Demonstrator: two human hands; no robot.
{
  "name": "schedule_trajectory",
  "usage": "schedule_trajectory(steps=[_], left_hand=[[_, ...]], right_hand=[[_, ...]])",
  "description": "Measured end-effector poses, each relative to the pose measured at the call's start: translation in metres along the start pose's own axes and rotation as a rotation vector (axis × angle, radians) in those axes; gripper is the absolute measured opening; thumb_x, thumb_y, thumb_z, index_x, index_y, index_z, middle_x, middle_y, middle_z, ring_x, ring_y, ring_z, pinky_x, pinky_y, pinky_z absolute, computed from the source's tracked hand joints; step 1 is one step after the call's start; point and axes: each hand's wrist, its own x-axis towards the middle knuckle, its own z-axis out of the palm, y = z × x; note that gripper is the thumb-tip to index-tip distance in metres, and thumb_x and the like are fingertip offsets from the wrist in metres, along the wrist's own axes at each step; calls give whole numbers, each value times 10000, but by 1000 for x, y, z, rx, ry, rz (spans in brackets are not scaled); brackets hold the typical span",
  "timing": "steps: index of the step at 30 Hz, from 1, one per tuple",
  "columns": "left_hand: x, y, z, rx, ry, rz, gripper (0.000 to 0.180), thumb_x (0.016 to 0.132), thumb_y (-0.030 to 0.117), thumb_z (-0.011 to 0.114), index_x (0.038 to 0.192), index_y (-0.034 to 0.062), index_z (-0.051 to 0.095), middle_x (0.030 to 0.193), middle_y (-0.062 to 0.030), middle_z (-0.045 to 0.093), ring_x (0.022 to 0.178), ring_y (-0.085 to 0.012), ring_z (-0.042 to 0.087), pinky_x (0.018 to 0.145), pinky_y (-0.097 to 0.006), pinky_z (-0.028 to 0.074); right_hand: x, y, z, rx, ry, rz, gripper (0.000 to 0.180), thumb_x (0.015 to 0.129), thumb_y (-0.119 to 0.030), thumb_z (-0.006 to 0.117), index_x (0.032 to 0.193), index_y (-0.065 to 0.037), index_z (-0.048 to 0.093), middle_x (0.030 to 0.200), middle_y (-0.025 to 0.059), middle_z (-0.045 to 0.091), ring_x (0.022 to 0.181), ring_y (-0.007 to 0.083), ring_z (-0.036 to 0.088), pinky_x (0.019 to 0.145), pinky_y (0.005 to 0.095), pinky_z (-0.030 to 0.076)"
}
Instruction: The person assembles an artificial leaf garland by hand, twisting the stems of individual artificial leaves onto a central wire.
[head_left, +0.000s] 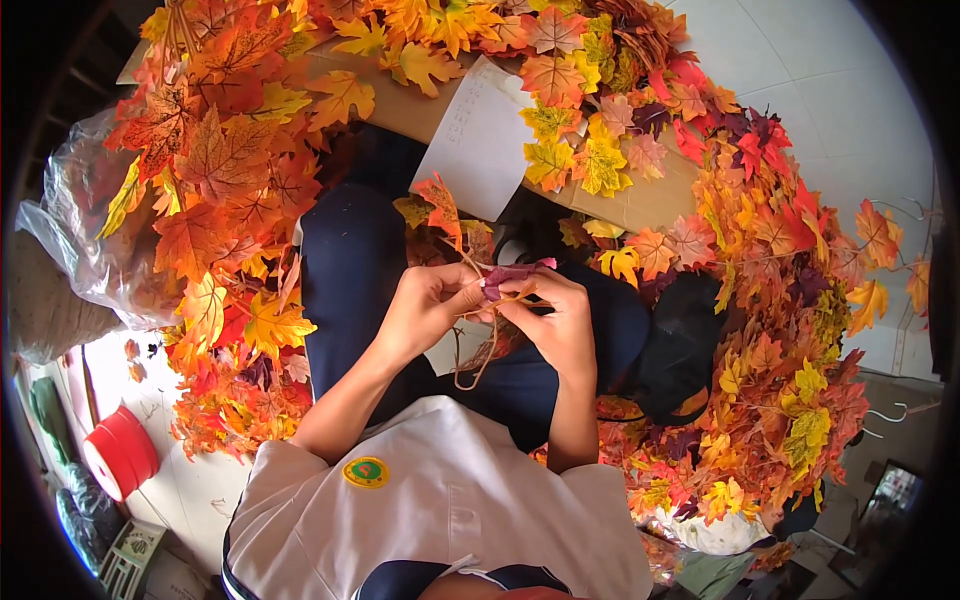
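White floor tiles [830,90] showed only at the edges, orange leaves [215,170] heaped all round. Both hands met over the lap: the left hand [425,305] pinched shut on a thin stem [478,355], the right hand [555,320] closed on a purple leaf [512,272]. Fingertips hid the joint. Little open room lay beside the knees.

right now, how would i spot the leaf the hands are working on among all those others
Look past the heaps of orange, red and yellow maple leaves to the dark trousers at the picture's middle, where the left hand and right hand meet. The dull purple leaf pinched between their fingertips is the one: darker than its neighbours, with thin brown wire looping below.
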Motion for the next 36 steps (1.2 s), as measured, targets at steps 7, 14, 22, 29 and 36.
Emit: schedule_trajectory(steps=[7, 14, 22, 29, 36], left_hand=[[3, -1, 7, -226, -77, -24, 144, 954, 89, 566, 1016, -39, 590, 894, -95, 665, 819, -152, 672, 731, -262, 544], [4, 5, 7, -329, 51, -82, 301, 882, 105, 679, 1128, -7, 547, 886, -88, 666, 797, -167, 668, 720, -278, 546], [7, 2, 7, -366, 137, 46, 159, 877, 109, 682, 966, -19, 657, 942, -101, 680, 844, -154, 655, 763, -277, 536], [4, 5, 10, -488, 164, 66, 170, 890, 118, 667, 989, -16, 635, 979, -108, 678, 883, -168, 658, 788, -276, 544], [-6, -3, 10, -247, 6, 97, 162, 846, 147, 730, 894, 24, 636, 867, -35, 650, 760, -106, 588, 712, -260, 474]], right_hand=[[14, -5, -16, -38, -50, -17, 164, 759, 51, 718, 913, 31, 665, 860, 95, 638, 744, 158, 641, 651, 274, 543], [20, -13, -6, -496, 414, -323, 571, 752, -94, 782, 1246, -18, 506, 1209, 133, 530, 1115, 295, 512, 956, 388, 414], [-29, -18, 20, 255, 276, 95, 316, 867, -93, 694, 1113, 24, 532, 912, 97, 648, 839, 138, 639, 784, 263, 507], [-44, -13, 31, 484, 211, 208, 192, 876, -23, 667, 1050, 27, 600, 919, 68, 641, 810, 105, 636, 753, 229, 509], [-46, -17, 26, 327, 226, 137, 145, 877, -9, 660, 1011, 37, 626, 877, 55, 631, 752, 87, 622, 684, 210, 499]])
